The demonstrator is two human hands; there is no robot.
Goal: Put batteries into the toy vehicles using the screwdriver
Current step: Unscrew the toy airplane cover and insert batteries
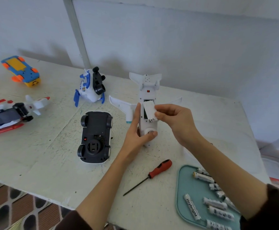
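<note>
A white toy plane (145, 83) lies belly-up on the table. My left hand (136, 130) grips its body near the nose. My right hand (173, 118) pinches the white battery cover (149, 110), tilted over the open battery bay. The red-handled screwdriver (158, 169) lies on the table below the plane, untouched. Several white batteries (192, 207) lie in a teal tray (185, 183) at the lower right, partly hidden by my right forearm.
An upside-down black-bottomed car (94, 136) sits left of the plane. A blue-white toy (89, 86), a red-white vehicle (11, 113) and an orange-blue vehicle (21, 70) lie further left. The table's front edge (36, 191) runs diagonally below; a wall stands behind.
</note>
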